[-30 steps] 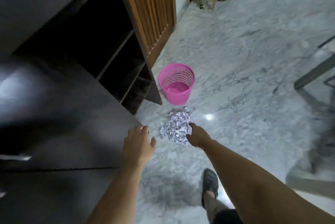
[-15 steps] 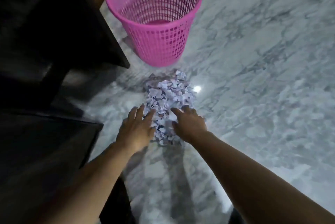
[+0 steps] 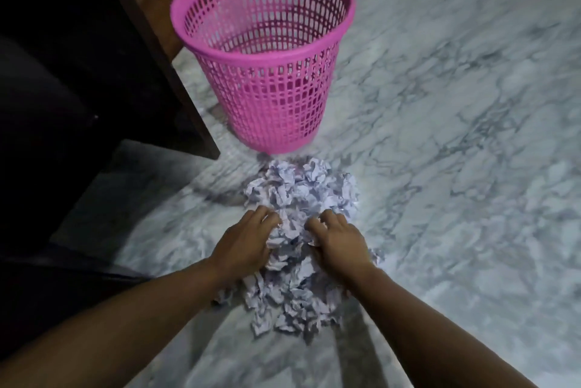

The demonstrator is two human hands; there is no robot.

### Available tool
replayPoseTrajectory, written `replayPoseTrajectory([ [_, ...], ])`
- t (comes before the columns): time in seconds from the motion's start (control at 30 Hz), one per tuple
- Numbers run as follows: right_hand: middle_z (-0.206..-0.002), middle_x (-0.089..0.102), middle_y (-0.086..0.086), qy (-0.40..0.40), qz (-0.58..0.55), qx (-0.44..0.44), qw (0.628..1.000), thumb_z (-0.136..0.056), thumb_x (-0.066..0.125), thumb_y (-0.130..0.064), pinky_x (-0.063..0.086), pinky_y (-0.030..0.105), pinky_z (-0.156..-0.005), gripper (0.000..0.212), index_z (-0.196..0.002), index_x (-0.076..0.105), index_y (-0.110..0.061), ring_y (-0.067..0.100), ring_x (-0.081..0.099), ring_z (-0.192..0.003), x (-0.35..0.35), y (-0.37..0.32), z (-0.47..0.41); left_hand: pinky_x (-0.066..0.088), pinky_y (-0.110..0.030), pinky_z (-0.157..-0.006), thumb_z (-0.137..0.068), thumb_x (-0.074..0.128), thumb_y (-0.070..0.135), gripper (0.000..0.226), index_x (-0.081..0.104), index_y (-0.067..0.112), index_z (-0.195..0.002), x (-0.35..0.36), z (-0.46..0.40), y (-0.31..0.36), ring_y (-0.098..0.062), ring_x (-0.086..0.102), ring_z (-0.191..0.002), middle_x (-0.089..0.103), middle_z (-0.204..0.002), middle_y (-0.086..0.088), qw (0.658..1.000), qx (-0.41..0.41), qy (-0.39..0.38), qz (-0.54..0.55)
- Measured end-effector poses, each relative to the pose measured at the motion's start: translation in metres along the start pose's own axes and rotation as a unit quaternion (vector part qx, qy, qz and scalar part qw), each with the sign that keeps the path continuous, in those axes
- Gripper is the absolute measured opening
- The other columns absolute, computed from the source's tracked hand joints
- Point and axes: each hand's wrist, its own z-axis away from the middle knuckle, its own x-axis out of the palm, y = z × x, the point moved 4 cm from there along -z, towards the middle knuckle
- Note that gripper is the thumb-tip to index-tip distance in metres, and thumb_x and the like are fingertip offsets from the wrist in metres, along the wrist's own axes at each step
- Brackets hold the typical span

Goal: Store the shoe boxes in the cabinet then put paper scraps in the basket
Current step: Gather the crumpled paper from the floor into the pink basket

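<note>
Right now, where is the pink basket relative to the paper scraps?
In the head view the pink basket stands upright on the marble floor, just beyond the paper scraps, beside the dark cabinet on its left.

Both forearms extended forward and converging, left hand and right hand palm-down side by side, slightly apart, fingers curled downward.

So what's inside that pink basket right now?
The pink basket looks empty through its mesh, though its floor is partly hidden. The paper scraps lie on the floor, under the left hand and right hand.
</note>
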Motion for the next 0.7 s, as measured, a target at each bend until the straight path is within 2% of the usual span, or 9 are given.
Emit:
replayPoseTrajectory([
  [0.07, -0.114, 0.056, 0.002, 0.016, -0.047, -0.004, 0.999, -0.09, 0.061, -0.043, 0.046, 0.033, -0.06, 0.033, -0.115, 0.045, -0.031, 0.027, 0.061, -0.097, -0.014, 0.007, 0.002, 0.05, -0.039, -0.071, -0.078, 0.057, 0.019, 0.043, 0.048, 0.024, -0.12, -0.02, -0.003, 0.008, -0.026, 0.052, -0.108, 0.048, -0.118, 0.004, 0.999, 0.013, 0.033, 0.016],
  [0.13, -0.107, 0.054, -0.004, 0.054, -0.13, -0.001, 0.99, -0.086, 0.059, -0.036, 0.048, 0.033, -0.059, 0.03, -0.113, 0.046, -0.031, 0.024, 0.06, -0.084, -0.034, 0.014, 0.003, 0.05, -0.038, -0.068, -0.079, 0.059, 0.02, 0.033, 0.049, 0.026, -0.11, -0.041, -0.006, 0.015, -0.024, 0.055, -0.094, 0.051, -0.107, 0.008, 0.995, 0.013, 0.084, 0.051],
  [0.23, -0.095, 0.05, -0.012, 0.165, -0.254, -0.009, 0.953, -0.085, 0.054, -0.031, 0.049, 0.036, -0.061, 0.022, -0.106, 0.056, -0.025, 0.014, 0.049, -0.072, -0.069, 0.022, 0.0, 0.052, -0.041, -0.066, -0.078, 0.062, 0.017, 0.029, 0.048, 0.029, -0.1, -0.067, -0.008, 0.021, -0.019, 0.053, -0.076, 0.049, -0.09, 0.011, 0.981, 0.027, 0.151, 0.116],
  [0.3, -0.089, 0.053, -0.007, 0.237, -0.303, -0.02, 0.923, -0.087, 0.054, -0.028, 0.046, 0.037, -0.062, 0.017, -0.098, 0.061, -0.016, 0.018, 0.051, -0.073, -0.097, 0.02, -0.01, 0.052, -0.043, -0.066, -0.078, 0.06, 0.019, 0.027, 0.05, 0.029, -0.1, -0.092, -0.008, 0.025, -0.016, 0.052, -0.072, 0.051, -0.084, 0.011, 0.965, 0.034, 0.196, 0.173],
  [0.4, -0.083, 0.056, 0.0, 0.315, -0.369, -0.033, 0.874, -0.086, 0.054, -0.01, 0.045, 0.035, -0.065, 0.006, -0.088, 0.06, -0.012, 0.023, 0.055, -0.075, -0.158, 0.004, -0.035, 0.053, -0.039, -0.072, -0.08, 0.053, 0.028, 0.02, 0.058, 0.023, -0.099, -0.16, -0.013, 0.034, -0.017, 0.063, -0.08, 0.063, -0.087, 0.007, 0.913, 0.049, 0.301, 0.271],
  [0.5, -0.08, 0.057, -0.001, 0.361, -0.42, -0.059, 0.831, -0.089, 0.053, 0.002, 0.051, 0.042, -0.059, 0.019, -0.085, 0.056, -0.017, 0.029, 0.061, -0.071, -0.234, -0.015, -0.075, 0.046, -0.019, -0.066, -0.079, 0.049, 0.023, 0.008, 0.048, 0.03, -0.082, -0.253, -0.022, 0.043, 0.006, 0.056, -0.069, 0.059, -0.073, 0.017, 0.845, 0.078, 0.445, 0.286],
  [0.6, -0.076, 0.056, -0.01, 0.416, -0.357, -0.071, 0.833, -0.091, 0.055, -0.01, 0.045, 0.028, -0.064, 0.012, -0.083, 0.053, -0.019, 0.01, 0.056, -0.073, -0.302, -0.034, -0.128, 0.039, -0.008, -0.068, -0.083, 0.047, 0.008, 0.026, 0.042, 0.034, -0.082, -0.332, -0.051, 0.044, 0.017, 0.051, -0.071, 0.052, -0.073, 0.016, 0.795, 0.103, 0.536, 0.264],
  [0.67, -0.084, 0.064, -0.005, 0.415, -0.3, -0.043, 0.858, -0.092, 0.056, -0.02, 0.047, 0.03, -0.069, 0.005, -0.088, 0.059, -0.019, 0.011, 0.059, -0.079, -0.33, -0.041, -0.175, 0.044, -0.02, -0.07, -0.083, 0.049, 0.01, 0.02, 0.045, 0.03, -0.084, -0.361, -0.089, 0.03, 0.008, 0.053, -0.074, 0.057, -0.079, 0.011, 0.801, 0.078, 0.538, 0.252],
  [0.7, -0.095, 0.069, 0.0, 0.391, -0.267, -0.015, 0.881, -0.094, 0.056, -0.025, 0.05, 0.032, -0.075, 0.01, -0.096, 0.063, -0.018, 0.016, 0.064, -0.087, -0.338, -0.042, -0.2, 0.045, -0.028, -0.071, -0.082, 0.051, 0.011, 0.015, 0.047, 0.025, -0.086, -0.368, -0.112, 0.018, -0.002, 0.056, -0.078, 0.061, -0.084, 0.003, 0.815, 0.045, 0.523, 0.246],
])
